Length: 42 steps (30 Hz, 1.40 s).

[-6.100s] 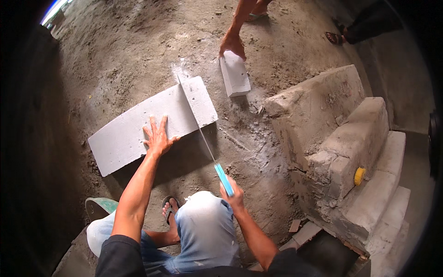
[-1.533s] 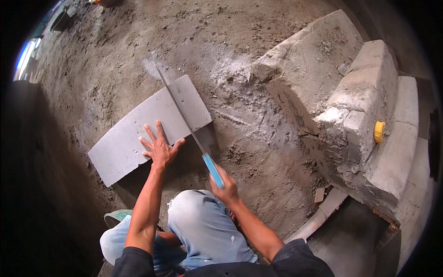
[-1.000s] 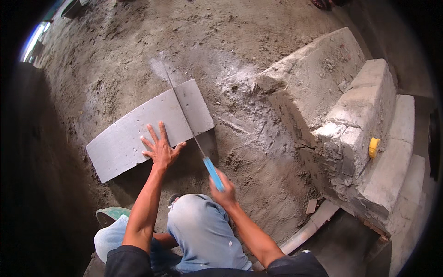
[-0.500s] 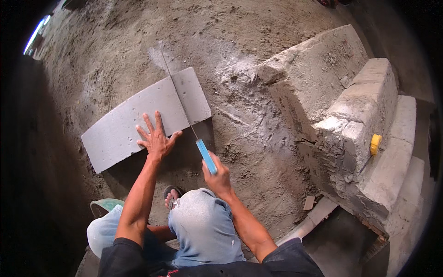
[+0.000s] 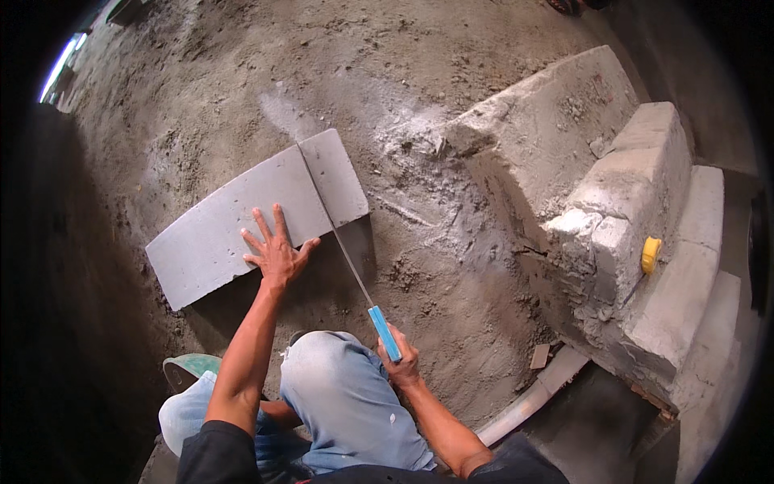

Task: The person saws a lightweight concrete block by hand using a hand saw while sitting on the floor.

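Note:
A long pale grey block (image 5: 222,218) lies slantwise on the dirt floor. My left hand (image 5: 276,256) is spread flat on its near edge, fingers apart, pressing on the top face. In my right hand (image 5: 400,356) is the blue handle of a hand saw (image 5: 348,256). The saw's thin blade crosses the block near its right end and sits in a narrow cut line there. The handle is drawn back toward my knee, and the blade's tip is near the block's far edge.
Rough concrete steps (image 5: 629,185) rise at the right, with a yellow object (image 5: 651,255) on them. Pale dust (image 5: 411,121) covers the dirt beyond the block. A green curved object (image 5: 193,371) lies by my left knee, and a small flat piece (image 5: 540,356) lies near the steps.
My right hand has pulled the saw back toward me and to the right, so less blade reaches past the far edge. My left hand stays on the block.

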### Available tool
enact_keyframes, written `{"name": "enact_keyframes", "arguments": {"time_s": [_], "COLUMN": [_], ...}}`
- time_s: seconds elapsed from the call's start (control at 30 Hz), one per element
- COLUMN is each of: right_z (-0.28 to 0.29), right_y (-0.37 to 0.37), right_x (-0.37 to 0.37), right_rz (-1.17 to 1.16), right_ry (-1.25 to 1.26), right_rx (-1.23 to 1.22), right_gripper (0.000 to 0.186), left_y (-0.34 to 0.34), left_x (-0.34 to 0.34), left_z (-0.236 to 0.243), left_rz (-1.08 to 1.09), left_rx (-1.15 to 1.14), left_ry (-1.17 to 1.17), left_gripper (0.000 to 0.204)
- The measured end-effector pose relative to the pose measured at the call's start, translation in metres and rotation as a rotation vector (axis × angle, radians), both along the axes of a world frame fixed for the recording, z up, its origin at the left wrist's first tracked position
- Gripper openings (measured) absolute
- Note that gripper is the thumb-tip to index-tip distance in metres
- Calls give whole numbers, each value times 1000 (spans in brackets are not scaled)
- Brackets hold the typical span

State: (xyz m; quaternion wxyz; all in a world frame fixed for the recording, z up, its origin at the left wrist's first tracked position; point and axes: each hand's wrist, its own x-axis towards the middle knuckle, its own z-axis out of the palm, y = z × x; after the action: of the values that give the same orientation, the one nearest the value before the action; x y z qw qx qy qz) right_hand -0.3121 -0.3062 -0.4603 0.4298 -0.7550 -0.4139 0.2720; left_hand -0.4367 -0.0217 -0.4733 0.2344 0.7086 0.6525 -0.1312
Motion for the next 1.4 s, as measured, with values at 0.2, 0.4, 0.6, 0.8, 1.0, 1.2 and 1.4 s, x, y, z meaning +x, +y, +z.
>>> {"name": "enact_keyframes", "arguments": {"time_s": [0.2, 0.4, 0.6, 0.8, 1.0, 1.2, 1.4], "right_z": [-7, 3, -5, 8, -7, 4, -7], "right_y": [105, 54, 112, 90, 61, 126, 29], "right_x": [15, 17, 23, 24, 22, 38, 17], "right_rz": [40, 28, 36, 41, 47, 49, 22], "right_ry": [-63, 3, -5, 44, -54, -68, -94], "right_rx": [-21, 35, 29, -3, -2, -8, 7], "right_gripper": [40, 37, 36, 38, 40, 37, 37], "left_y": [8, 19, 25, 23, 27, 22, 33], "left_x": [5, 5, 6, 7, 1, 15, 2], "left_z": [-13, 0, 0, -3, -2, -3, 2], "left_rz": [23, 44, 36, 38, 41, 30, 36], "left_rx": [36, -8, -30, -2, -31, -4, -34], "left_ry": [-18, 40, -16, 1, -20, 16, 3], "left_gripper": [117, 116, 116, 114, 114, 113, 112]}}
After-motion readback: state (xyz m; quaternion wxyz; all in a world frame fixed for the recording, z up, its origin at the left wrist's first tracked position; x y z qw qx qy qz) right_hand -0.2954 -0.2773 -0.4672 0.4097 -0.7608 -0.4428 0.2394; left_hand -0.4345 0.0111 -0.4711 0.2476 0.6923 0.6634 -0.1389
